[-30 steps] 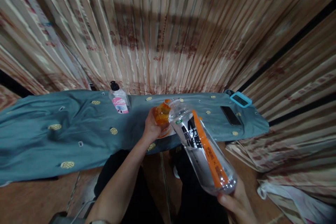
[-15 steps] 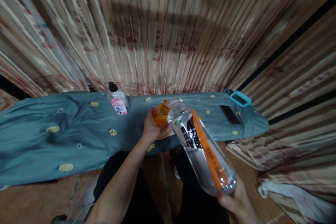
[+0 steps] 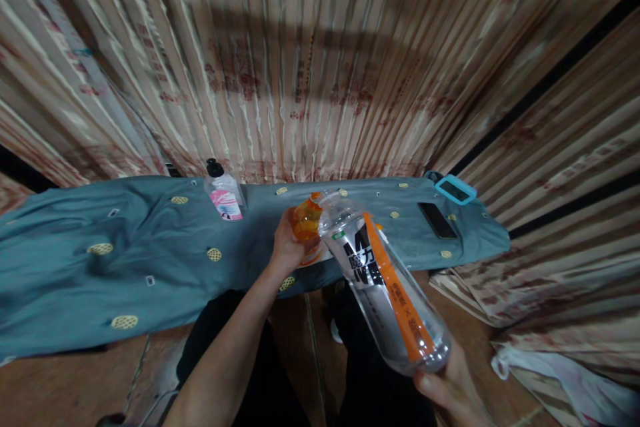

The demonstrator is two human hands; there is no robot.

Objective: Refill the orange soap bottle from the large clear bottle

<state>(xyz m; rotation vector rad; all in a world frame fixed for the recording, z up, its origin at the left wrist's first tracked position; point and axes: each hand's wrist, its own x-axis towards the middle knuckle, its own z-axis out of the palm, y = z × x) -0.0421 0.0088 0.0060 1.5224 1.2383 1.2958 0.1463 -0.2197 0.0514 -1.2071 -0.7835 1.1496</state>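
Observation:
My left hand is wrapped round an orange plastic bottle above the cloth-covered bench. The lower part of that bottle is partly hidden by the hand and the clear bottle. My right hand grips the base end of a large clear plastic bottle with an orange, black and silver label. This bottle is tilted, its neck pointing up and left to the top of the orange one. The two necks overlap in view; whether they touch I cannot tell. Flow of liquid between them cannot be made out.
A teal cloth with yellow patterns covers the long bench. On it stand a clear pump bottle with a pink label, a dark phone and a light-blue framed device. Pleated curtains hang behind and at right.
Both hands keep their grips, and the two bottles stay almost where they were. The whole view has shifted very slightly.

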